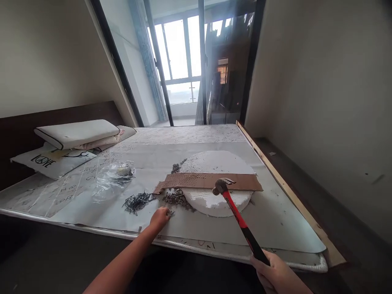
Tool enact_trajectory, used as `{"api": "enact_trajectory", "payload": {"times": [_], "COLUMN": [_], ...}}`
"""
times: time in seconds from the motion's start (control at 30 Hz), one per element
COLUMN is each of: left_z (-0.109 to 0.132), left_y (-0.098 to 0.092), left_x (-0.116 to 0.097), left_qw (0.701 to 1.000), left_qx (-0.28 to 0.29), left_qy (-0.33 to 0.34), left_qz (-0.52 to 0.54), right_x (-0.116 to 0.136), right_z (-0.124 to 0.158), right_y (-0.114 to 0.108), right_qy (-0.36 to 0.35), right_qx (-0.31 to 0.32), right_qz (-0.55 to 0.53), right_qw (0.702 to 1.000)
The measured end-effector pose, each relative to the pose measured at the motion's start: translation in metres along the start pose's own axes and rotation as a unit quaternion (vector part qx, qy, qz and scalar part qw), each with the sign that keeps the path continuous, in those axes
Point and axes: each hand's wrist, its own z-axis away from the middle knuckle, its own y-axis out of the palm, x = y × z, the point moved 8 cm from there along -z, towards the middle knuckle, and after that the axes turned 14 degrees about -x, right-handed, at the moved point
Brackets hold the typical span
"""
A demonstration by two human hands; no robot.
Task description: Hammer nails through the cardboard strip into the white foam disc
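My right hand grips the black end of a claw hammer with a red and black handle. The hammer's head overlaps the brown cardboard strip in view; whether they touch, I cannot tell. That strip lies across a round white foam disc, and its left half is dotted with small marks. My left hand is closed, with thin nails poking out of its fingers. Left of it lies a heap of dark nails. Small brownish pieces are piled by the disc's left edge.
Under everything is a pale sheet spread over a mattress. A clear plastic bag sits to the left. Pillows are stacked near the dark headboard. A wooden board runs along the mattress's right side.
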Motion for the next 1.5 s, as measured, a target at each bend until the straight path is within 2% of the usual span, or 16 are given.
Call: {"api": "enact_trajectory", "payload": {"times": [0.27, 0.43, 0.57, 0.7, 0.8, 0.9, 0.97, 1.0, 1.07, 1.13, 1.17, 1.23, 1.3, 1.33, 1.43, 1.5], "left_z": [-0.003, -0.011, -0.011, -0.009, -0.012, -0.023, -0.032, -0.037, -0.047, -0.058, -0.063, -0.075, -0.088, -0.094, -0.115, -0.127], "left_y": [0.002, -0.001, 0.004, 0.007, -0.006, -0.032, -0.045, -0.05, -0.056, -0.061, -0.063, -0.067, -0.069, -0.07, -0.068, -0.066], "left_x": [-0.015, -0.016, -0.021, -0.027, -0.03, -0.032, -0.034, -0.037, -0.048, -0.066, -0.076, -0.099, -0.123, -0.135, -0.166, -0.184], "left_qw": [0.996, 0.995, 0.993, 0.989, 0.993, 0.997, 0.976, 0.951, 0.883, 0.826, 0.81, 0.799, 0.808, 0.822, 0.889, 0.921], "left_qx": [0.01, 0.015, 0.033, 0.028, -0.006, -0.048, -0.035, -0.017, 0.021, 0.047, 0.056, 0.057, 0.043, 0.031, -0.035, -0.083], "left_qy": [0.04, 0.049, 0.058, 0.083, 0.088, 0.039, -0.029, -0.068, -0.136, -0.169, -0.172, -0.157, -0.124, -0.104, -0.042, -0.001], "left_qz": [-0.078, -0.088, -0.099, -0.118, -0.084, 0.055, 0.213, 0.3, 0.449, 0.536, 0.558, 0.578, 0.574, 0.56, 0.455, 0.381], "right_x": [0.0, -0.006, -0.013, -0.011, -0.006, 0.001, 0.003, 0.003, 0.001, 0.0, 0.001, 0.003, 0.005, 0.004, 0.0, -0.002], "right_z": [0.012, 0.007, 0.0, -0.001, 0.004, 0.008, 0.008, 0.007, 0.004, 0.003, 0.002, 0.001, 0.0, 0.0, -0.004, -0.008], "right_y": [-0.006, -0.014, -0.017, -0.021, -0.026, -0.028, -0.028, -0.029, -0.03, -0.03, -0.03, -0.03, -0.032, -0.033, -0.035, -0.037], "right_qy": [-0.001, 0.003, 0.014, 0.013, 0.037, 0.034, 0.027, 0.025, 0.029, 0.038, 0.041, 0.038, 0.035, 0.037, 0.042, 0.032], "right_qx": [0.01, -0.022, -0.035, -0.04, -0.042, -0.033, -0.028, -0.03, -0.036, -0.037, -0.035, -0.031, -0.033, -0.036, -0.035, -0.03], "right_qz": [-0.024, -0.03, -0.033, -0.02, -0.01, -0.022, -0.029, -0.03, -0.026, -0.024, -0.025, -0.026, -0.023, -0.019, -0.017, -0.019], "right_qw": [1.0, 0.999, 0.999, 0.999, 0.998, 0.999, 0.999, 0.999, 0.999, 0.998, 0.998, 0.998, 0.999, 0.998, 0.998, 0.999]}}
